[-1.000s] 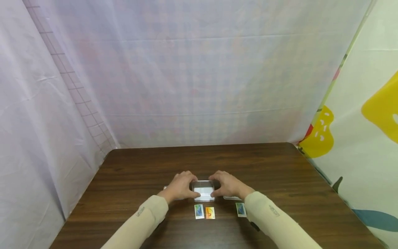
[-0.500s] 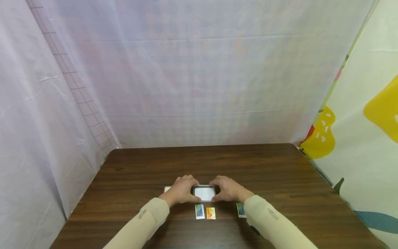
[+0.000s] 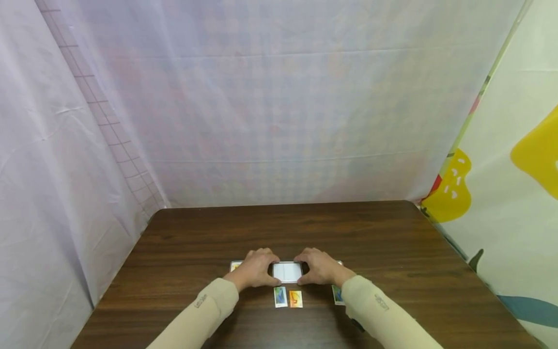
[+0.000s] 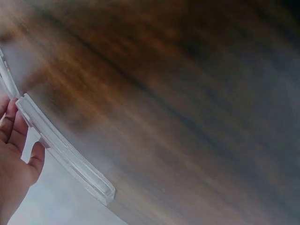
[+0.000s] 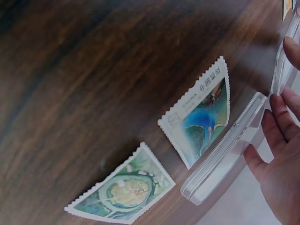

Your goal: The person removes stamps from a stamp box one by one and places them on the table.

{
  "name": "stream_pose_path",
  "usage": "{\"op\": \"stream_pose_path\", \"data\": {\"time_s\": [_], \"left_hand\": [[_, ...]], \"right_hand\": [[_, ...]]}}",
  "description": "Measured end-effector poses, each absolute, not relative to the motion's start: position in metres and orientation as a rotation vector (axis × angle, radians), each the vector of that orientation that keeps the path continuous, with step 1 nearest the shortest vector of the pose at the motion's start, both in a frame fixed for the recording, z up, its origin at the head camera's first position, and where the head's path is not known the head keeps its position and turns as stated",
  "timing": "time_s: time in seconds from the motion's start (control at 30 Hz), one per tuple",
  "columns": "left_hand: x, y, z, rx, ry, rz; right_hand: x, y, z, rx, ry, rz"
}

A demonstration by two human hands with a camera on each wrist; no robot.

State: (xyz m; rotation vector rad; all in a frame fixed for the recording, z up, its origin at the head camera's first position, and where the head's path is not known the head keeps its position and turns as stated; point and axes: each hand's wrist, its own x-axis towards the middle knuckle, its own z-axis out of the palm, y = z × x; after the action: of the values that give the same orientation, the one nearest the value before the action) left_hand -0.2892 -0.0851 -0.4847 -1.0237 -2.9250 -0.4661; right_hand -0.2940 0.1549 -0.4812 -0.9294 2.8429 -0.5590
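A clear plastic case (image 3: 287, 273) with a white inside lies flat in the middle of the table. My left hand (image 3: 257, 268) grips its left side, thumb at the near edge and fingers at the far corner. Mirroring it, my right hand (image 3: 320, 267) grips the right side. Its lid appears to lie down flat. Just in front are a blue-green stamp (image 3: 280, 296) and an orange stamp (image 3: 296, 299). In the right wrist view, a stamp with a blue picture (image 5: 201, 117) and a green one (image 5: 124, 190) lie beside another clear case (image 5: 222, 152).
A further case (image 3: 235, 265) shows partly behind my left hand; its clear edge (image 4: 70, 150) appears in the left wrist view. My right sleeve (image 3: 375, 303) partly covers a stamp (image 3: 337, 294). The brown wooden table (image 3: 279, 228) ends at a pale curtain (image 3: 279, 121).
The middle case's raised clear lid has come down flat, and both hands have lowered slightly toward me with it. The stamps have stayed in place.
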Motion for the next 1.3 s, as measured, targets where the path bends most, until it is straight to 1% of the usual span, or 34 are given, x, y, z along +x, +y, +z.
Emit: {"op": "stream_pose_path", "data": {"time_s": [1.3], "left_hand": [[-0.2907, -0.0823, -0.4811, -1.030, -2.978, -0.499]], "right_hand": [[-0.2901, 0.1502, -0.4757, -0.865, 2.828, -0.509]]}}
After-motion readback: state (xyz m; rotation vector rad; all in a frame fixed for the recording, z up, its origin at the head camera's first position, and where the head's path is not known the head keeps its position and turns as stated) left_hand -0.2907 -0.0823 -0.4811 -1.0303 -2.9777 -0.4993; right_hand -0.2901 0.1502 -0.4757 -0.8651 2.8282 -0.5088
